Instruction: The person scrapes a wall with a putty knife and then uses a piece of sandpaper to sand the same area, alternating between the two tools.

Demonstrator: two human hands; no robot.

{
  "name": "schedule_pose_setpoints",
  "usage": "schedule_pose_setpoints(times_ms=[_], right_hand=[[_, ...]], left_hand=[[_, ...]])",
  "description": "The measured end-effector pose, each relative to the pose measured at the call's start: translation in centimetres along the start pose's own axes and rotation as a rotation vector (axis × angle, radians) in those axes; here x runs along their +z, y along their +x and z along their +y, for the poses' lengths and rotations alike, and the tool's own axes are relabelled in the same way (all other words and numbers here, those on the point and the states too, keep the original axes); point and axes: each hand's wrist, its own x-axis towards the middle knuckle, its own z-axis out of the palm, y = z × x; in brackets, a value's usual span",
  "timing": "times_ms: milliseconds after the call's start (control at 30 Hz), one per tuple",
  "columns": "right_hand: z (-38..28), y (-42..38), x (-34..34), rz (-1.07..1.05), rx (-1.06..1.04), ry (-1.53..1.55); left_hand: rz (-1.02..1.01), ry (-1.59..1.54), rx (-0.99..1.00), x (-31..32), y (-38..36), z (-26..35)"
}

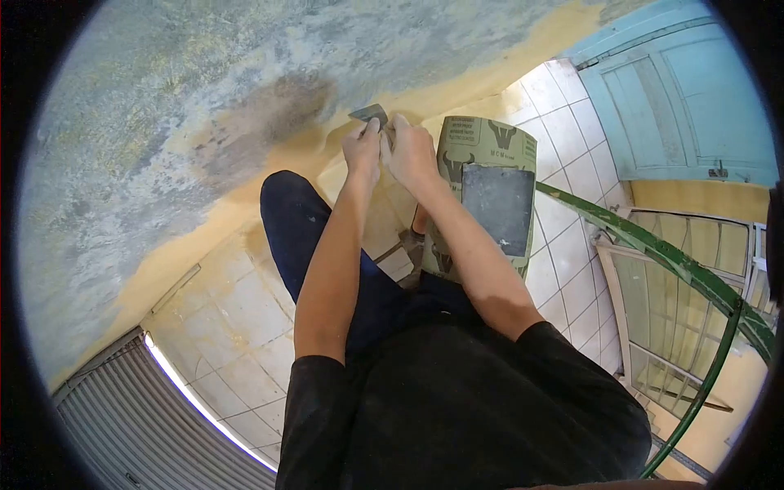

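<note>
Both hands meet in front of the wall, near its lower part. My left hand [362, 153] is closed with its thumb on a flat dark-grey piece [369, 113] with angular edges. Whether that piece is a scraper blade or folded sandpaper is not clear. Right beside it, my right hand [411, 153] is closed, its fingers pinched at the piece's right edge. Below the right forearm, a green printed sheet of abrasive paper [482, 140] with bull-head marks curves over the right leg. A dark-grey rectangular piece [496, 204] lies flat on that sheet.
A patchy grey-and-yellow wall [163, 122] rises ahead and to the left, with a brownish patch [261, 122]. White floor tiles [572, 212] lie to the right. Further right are a green bar [645, 233], a blue door [678, 106] and a metal-framed grille [661, 302]. A ribbed shutter [139, 416] stands lower left.
</note>
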Motion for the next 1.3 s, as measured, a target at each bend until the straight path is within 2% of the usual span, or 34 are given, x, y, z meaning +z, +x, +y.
schedule_pose_setpoints(times_ms=[133, 233, 400, 467, 533, 633, 767, 833, 933, 1067, 1100, 1233, 1300], right_hand=[[-0.4, -0.5, 0.0, -0.011, 0.067, 0.021], [0.5, 0.1, 1.3, -0.014, 0.024, -0.003], [-0.2, -0.2, 0.8, 0.007, 0.017, 0.023], [0.1, -1.2, 0.6, 0.008, 0.056, 0.008], [0.3, 0.3, 0.6, -0.008, 0.007, 0.02], [0.0, -0.5, 0.6, -0.005, -0.007, 0.009], [0.0, -0.8, 1.2, -0.024, 0.06, 0.012], [0.3, 0.1, 1.4, -0.036, 0.018, 0.044], [-0.6, -0.8, 0.6, 0.009, 0.023, 0.029], [0.7, -1.0, 2.1, -0.011, 0.033, -0.017], [0.6, -0.3, 2.2, -0.017, 0.048, -0.005], [-0.4, -0.7, 0.7, 0.001, 0.05, 0.035], [-0.3, 0.4, 1.4, 0.002, 0.039, 0.017]], left_hand=[[0.093, 0.058, 0.031, 0.6, -1.1, 1.5], [-0.032, 0.017, 0.001, -0.8, 1.1, -0.9], [0.033, -0.014, 0.048, 0.0, -0.9, 0.5], [0.01, 0.037, 0.029, -1.2, 0.9, -1.0], [-0.028, 0.078, 0.042, -0.9, 1.9, -1.3], [0.065, -0.03, 0.078, -0.2, 0.5, -0.9], [0.041, 0.028, 0.035, -1.0, 0.3, -1.5], [0.029, 0.014, 0.075, -0.8, 1.4, -1.4], [0.075, 0.08, 0.002, -0.8, 0.7, -0.4], [0.02, 0.121, 0.02, -1.6, 1.3, -2.6], [0.024, 0.111, 0.076, -1.3, 2.4, -2.1], [0.083, 0.123, 0.056, -0.6, 0.9, -0.4], [0.001, 0.18, 0.039, -0.9, 1.4, -1.1]])
